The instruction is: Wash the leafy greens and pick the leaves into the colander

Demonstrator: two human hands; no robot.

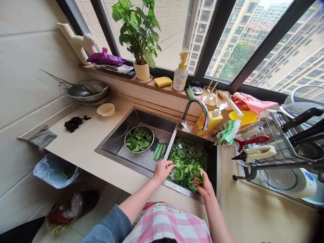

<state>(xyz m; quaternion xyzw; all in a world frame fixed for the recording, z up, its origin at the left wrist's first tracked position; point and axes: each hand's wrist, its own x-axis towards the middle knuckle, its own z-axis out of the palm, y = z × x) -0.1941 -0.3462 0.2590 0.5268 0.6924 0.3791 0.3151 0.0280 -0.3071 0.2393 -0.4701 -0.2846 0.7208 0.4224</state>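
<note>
Both hands are over the right sink basin (219, 168), which holds leafy greens (186, 152) in water. My left hand (162, 171) is closed in a pinch above the basin's left edge, with a small yellowish bit of leafy green showing at the fingertips. Leafy greens fill my right hand (204, 185), its fingers wrapped round them at the front right of the basin. In the left sink basin (113, 143), a round bowl (127, 148) carries more picked leaves. Beside that bowl lie a dark scrubber (154, 144) and a green-and-white striped cloth (160, 151).
A curved faucet (194, 103) rises behind the basins, next to a yellow pump bottle (215, 118). At right stands a dish rack (268, 162) with knives and scissors. Dark scraps (74, 124) and a small cream bowl (105, 109) sit left; a lined bin (54, 168) is below.
</note>
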